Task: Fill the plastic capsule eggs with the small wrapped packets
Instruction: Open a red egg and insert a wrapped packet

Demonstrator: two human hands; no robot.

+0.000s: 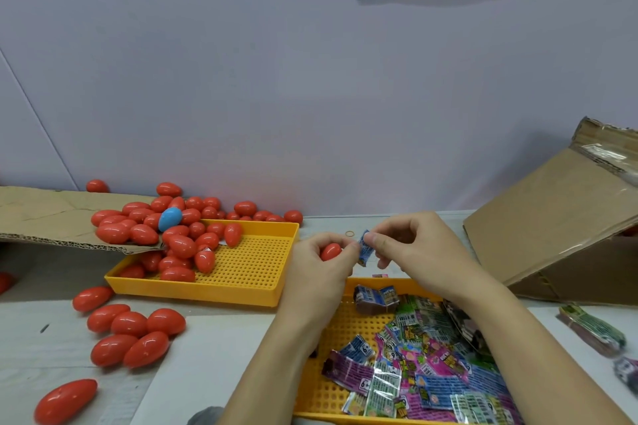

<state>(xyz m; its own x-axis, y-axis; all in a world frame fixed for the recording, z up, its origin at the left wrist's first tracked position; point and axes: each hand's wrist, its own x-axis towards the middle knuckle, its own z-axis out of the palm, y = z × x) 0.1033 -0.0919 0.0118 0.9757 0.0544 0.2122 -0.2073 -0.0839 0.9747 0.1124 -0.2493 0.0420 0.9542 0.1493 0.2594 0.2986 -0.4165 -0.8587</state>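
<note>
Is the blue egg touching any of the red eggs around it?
Touching. The head view shows the blue egg resting in the heap of red eggs, pressed against its neighbours with no gap showing.

body: two bare forearms and hands enter from the near edge | left hand (319, 260): no glove, ring or watch visible | right hand (411, 245): likewise bare, nails short and unpainted | sleeves: neither forearm shows one | wrists: no bands or markings
</note>
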